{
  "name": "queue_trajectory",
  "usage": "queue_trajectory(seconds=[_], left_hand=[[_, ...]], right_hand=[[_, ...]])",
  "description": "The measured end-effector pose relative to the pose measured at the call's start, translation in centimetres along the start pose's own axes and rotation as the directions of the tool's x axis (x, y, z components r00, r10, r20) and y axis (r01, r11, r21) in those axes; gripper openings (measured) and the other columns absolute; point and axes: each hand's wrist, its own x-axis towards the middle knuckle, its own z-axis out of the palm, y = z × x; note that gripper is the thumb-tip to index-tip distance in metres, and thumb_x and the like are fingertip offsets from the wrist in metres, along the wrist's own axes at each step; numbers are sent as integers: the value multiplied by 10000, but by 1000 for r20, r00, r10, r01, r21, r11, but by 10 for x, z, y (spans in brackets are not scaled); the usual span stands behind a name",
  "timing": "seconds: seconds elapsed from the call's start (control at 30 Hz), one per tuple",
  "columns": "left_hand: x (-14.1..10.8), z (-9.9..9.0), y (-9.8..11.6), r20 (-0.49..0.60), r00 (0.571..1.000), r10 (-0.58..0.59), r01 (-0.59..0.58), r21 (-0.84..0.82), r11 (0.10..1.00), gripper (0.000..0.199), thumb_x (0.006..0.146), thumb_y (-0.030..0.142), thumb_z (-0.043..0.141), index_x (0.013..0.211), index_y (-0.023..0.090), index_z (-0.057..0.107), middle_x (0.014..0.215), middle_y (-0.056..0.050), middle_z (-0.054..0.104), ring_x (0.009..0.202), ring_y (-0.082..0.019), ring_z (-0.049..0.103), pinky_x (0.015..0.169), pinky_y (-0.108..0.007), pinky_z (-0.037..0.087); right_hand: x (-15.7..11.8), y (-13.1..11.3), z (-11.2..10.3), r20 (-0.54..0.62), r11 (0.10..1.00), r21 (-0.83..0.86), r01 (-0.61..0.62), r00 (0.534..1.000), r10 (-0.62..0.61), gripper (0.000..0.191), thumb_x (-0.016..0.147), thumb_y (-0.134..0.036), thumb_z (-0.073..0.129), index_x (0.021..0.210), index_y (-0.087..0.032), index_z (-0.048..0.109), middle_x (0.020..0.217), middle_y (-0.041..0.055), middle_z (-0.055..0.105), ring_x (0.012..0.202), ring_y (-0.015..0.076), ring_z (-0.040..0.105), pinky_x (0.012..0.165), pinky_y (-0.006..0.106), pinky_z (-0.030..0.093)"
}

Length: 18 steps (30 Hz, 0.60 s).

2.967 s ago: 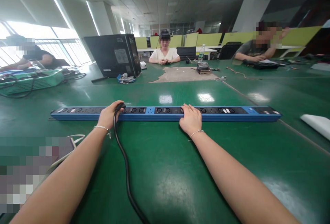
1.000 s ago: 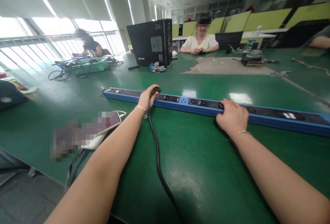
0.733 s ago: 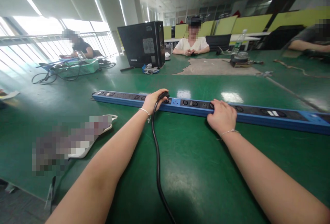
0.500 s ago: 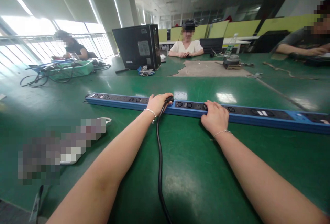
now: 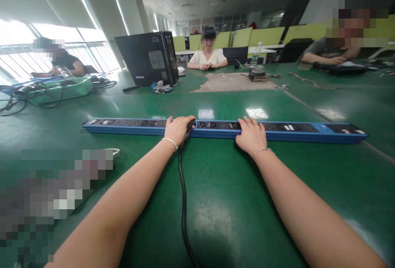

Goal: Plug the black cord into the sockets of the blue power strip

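Note:
A long blue power strip (image 5: 216, 133) with black sockets along its top lies across the table in front of me. My left hand (image 5: 178, 130) is closed round a black plug (image 5: 191, 125) at the strip, left of its middle; whether the plug sits fully in a socket cannot be seen. From that plug a black power cord (image 5: 183, 190) runs down toward me. My right hand (image 5: 251, 135) grips the strip farther right, fingers over the top and thumb at the near side, and hides the sockets under it.
Beyond the strip stand a black computer case (image 5: 145, 58), crumpled gloves (image 5: 161, 87) and a green basket (image 5: 66, 90) of cables. A blurred-out object (image 5: 61, 190) lies at the left. Farther back are a brown sheet (image 5: 225, 82) and a bottle (image 5: 256, 54). Several people sit around the table.
My view has turned to the right, bringing the strip's right end into view. My right hand sits slightly farther right along the strip, uncovering a socket. The left hand stays on the plug.

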Motion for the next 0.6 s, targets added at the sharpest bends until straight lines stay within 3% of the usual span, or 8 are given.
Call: queue_trajectory(seconds=[0.13, 0.33, 0.47, 0.6], left_hand=[[1, 2, 0, 40, 999, -28, 33, -135, 990, 314, 872, 368, 486, 1166, 286, 562, 1085, -32, 687, 991, -197, 620, 890, -338, 431], [11, -11, 6, -160, 960, -231, 159, -370, 915, 336, 853, 276, 505, 1184, 245, 554, 1047, -33, 694, 910, -178, 644, 847, -307, 472], [26, -17, 36, -64, 996, -64, 39, -326, 945, 344, 845, 329, 536, 1179, 252, 573, 1103, -39, 683, 985, -211, 635, 863, -313, 467], [40, -2, 75, 21, 1000, 22, -16, -245, 969, 357, 858, 404, 513, 1190, 287, 574, 1091, -45, 695, 1014, -238, 628, 891, -370, 446]], right_hand=[[-2, 12, -2, 45, 998, -52, 21, 999, -18, 631, 721, -213, 489, 1348, -159, 457, 1406, 111, 450, 1300, 301, 358, 1057, 481, 253], [-4, 12, -1, 35, 997, -35, 67, 997, -66, 644, 715, -199, 491, 1351, -110, 440, 1421, 125, 428, 1309, 292, 340, 1061, 445, 258], [-6, 11, 0, 7, 998, -10, 60, 998, -60, 627, 719, -188, 483, 1339, -99, 448, 1410, 119, 444, 1306, 280, 347, 1066, 438, 246], [-6, 11, 1, -11, 998, 15, 57, 998, -57, 618, 722, -184, 481, 1335, -110, 451, 1404, 105, 457, 1306, 273, 347, 1070, 441, 231]])
